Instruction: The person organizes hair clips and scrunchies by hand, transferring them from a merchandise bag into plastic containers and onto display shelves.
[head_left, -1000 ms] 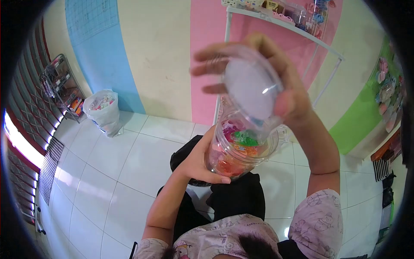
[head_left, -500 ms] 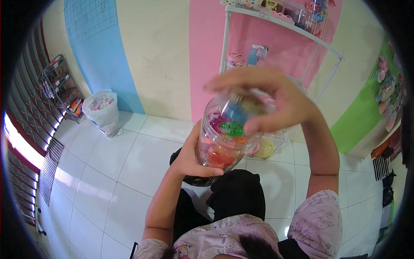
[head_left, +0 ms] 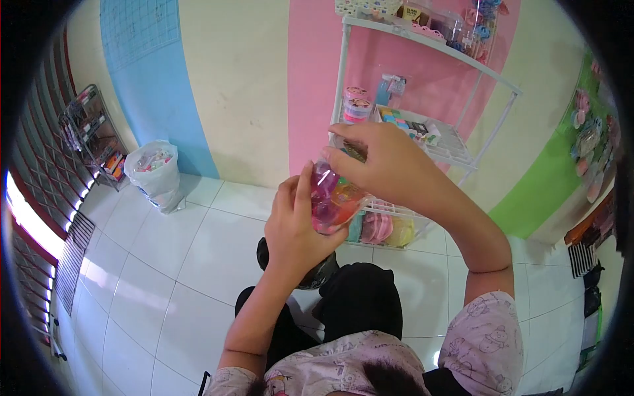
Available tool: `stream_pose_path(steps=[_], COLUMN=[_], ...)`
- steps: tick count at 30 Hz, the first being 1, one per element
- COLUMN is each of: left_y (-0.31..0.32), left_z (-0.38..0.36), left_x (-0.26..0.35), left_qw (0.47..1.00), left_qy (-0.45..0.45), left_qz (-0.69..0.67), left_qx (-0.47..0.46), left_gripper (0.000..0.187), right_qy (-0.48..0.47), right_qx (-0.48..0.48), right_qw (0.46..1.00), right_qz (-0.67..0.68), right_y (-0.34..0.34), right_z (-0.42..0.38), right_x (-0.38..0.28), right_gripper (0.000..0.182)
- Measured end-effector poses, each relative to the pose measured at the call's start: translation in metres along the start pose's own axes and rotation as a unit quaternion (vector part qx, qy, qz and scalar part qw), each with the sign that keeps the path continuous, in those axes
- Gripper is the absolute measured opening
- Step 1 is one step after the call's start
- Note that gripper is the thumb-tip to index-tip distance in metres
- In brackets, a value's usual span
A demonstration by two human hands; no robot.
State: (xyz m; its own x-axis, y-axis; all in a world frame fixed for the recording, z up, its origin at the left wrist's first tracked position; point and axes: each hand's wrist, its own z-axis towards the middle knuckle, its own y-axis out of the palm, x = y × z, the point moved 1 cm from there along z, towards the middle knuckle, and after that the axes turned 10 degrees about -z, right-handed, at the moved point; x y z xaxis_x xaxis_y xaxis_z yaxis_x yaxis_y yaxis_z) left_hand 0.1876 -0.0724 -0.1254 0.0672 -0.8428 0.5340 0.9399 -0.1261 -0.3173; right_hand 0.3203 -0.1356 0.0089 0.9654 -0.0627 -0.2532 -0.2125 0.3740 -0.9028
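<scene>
Fingers (head_left: pixel 303 188) of your left hand (head_left: pixel 290 223) are clasping the jar (head_left: pixel 330 203), your right hand (head_left: pixel 388 155) gripping the now-lowered lid (head_left: pixel 350 149) and seemingly covering it

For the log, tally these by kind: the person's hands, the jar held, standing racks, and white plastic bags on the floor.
Hands: 2 (left hand, right hand)
Held jar: 1
Standing racks: 2 (white rack, metal rack at the far left)
White plastic bag: 1
Total: 6
</scene>
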Motion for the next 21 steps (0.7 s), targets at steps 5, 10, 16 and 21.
stream_pose_path(steps=[5, 10, 16, 21], left_y=[0.002, -0.02, -0.036, -0.032], left_z=[-0.002, -0.001, 0.001, 0.001], left_x=[-0.005, 0.012, -0.003, 0.014], left_qw=[0.999, 0.996, 0.909, 0.987], left_qy=[0.013, -0.05, -0.146, -0.09], left_qz=[0.043, 0.003, -0.356, -0.084], left_qx=[-0.006, -0.075, -0.16, -0.106], left_gripper=[0.096, 0.098, 0.098, 0.099], right_qy=[0.049, -0.092, -0.191, -0.065], right_qx=[-0.111, -0.166, -0.136, -0.143], right_qw=[0.992, 0.98, 0.972, 0.985], right_qz=[-0.026, -0.065, 0.006, -0.066], right_y=[-0.002, -0.019, -0.006, -0.003], right_z=[0.002, -0.011, -0.008, -0.009], right_x=[-0.003, 0.015, 0.026, 0.02], right_gripper=[0.065, 0.086, 0.094, 0.085])
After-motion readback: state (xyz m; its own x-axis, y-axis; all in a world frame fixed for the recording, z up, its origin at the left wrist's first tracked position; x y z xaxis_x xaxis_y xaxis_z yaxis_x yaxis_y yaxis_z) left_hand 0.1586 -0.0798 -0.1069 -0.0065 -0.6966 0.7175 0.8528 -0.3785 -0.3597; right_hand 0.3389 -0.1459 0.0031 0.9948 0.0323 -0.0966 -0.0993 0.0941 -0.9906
